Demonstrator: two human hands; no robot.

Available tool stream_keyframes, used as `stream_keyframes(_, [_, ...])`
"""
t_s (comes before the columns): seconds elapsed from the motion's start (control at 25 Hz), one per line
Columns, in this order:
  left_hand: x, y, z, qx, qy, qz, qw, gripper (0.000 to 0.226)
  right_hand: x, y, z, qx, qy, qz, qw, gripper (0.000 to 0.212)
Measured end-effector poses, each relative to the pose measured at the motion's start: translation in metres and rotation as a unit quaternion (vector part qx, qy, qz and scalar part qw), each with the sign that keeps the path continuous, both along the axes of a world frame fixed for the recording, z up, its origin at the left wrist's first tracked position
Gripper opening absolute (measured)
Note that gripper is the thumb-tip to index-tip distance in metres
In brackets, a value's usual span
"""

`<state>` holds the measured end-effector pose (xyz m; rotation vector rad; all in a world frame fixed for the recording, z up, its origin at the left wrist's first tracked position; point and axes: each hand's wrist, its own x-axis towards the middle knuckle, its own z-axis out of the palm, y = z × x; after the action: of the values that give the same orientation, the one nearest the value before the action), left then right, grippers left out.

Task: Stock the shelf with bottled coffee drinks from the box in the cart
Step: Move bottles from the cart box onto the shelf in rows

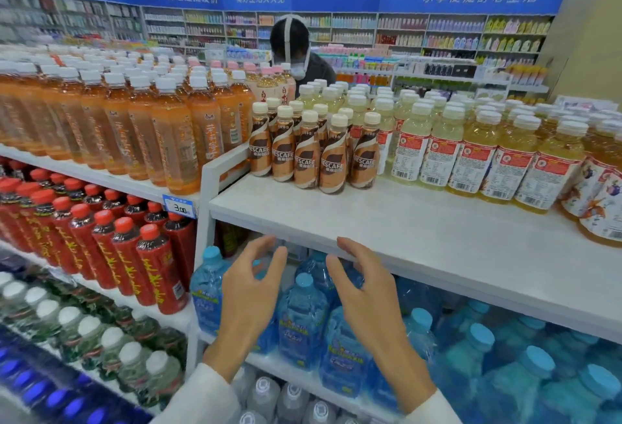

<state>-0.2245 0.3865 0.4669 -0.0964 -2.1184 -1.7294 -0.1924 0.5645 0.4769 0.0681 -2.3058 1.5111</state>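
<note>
Two bare hands in white sleeves are raised side by side in front of a shop shelf. The left grip [249, 294] is released and empty, its fingers loosely curled and the thumb held apart from the forefinger. The right grip [369, 300] is also released and empty. Its fingertips are just beside the front edge of the white shelf [420, 231]; whether they touch it cannot be told. Behind the hands, one level down, stand blue water jugs [303, 317].

Towards the back of the shelf, on its left side, is a small cluster of coffee bottles [311, 154]. They have brown-and-cream wraps and cream caps, and they stand upright, pressed together. The shelf in front of them is bare. Orange tea bottles [158, 130] fill the neighbouring shelf to the left, and pale yellow drinks [471, 154] stand to the right. The box and cart are out of view.

The coffee bottles look like small, stiff plastic, probably light enough to carry one in each hand. The glossy wrap may be slippery, and the tall, narrow shape could tip into its neighbours. The surest hold is likely around the narrowed middle of the body, with the base set down flat.
</note>
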Motion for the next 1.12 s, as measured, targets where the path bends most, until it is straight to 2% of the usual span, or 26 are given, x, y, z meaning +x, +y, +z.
stream_keyframes(0.12, [0.041,-0.017,-0.027,0.038,-0.022,0.024,0.999,0.027,0.021,-0.018,-0.028,-0.026,-0.015,0.047,0.998,0.049])
stream_keyframes(0.24, [0.083,-0.042,-0.057,0.072,-0.061,0.062,0.994,0.036,0.035,-0.041,-0.068,-0.045,-0.069,0.101,0.991,0.051])
stream_keyframes(0.32, [0.109,-0.060,-0.080,0.076,-0.094,0.098,0.988,0.039,0.043,-0.055,-0.096,-0.039,-0.113,0.132,0.984,0.042])
stream_keyframes(0.44, [0.152,-0.092,-0.118,0.076,-0.139,0.167,0.973,0.030,0.060,-0.080,-0.138,-0.027,-0.181,0.174,0.968,0.030])
stream_keyframes(0.56, [0.192,-0.124,-0.154,0.095,-0.191,0.228,0.950,0.028,0.077,-0.106,-0.168,-0.008,-0.247,0.207,0.946,0.035])
stream_keyframes(0.84, [0.269,-0.204,-0.212,0.146,-0.266,0.340,0.890,0.020,0.089,-0.185,-0.211,0.015,-0.353,0.258,0.899,0.026])
stream_keyframes(1.12, [0.308,-0.286,-0.257,0.203,-0.325,0.422,0.822,0.024,0.091,-0.289,-0.236,0.110,-0.382,0.323,0.859,0.019])
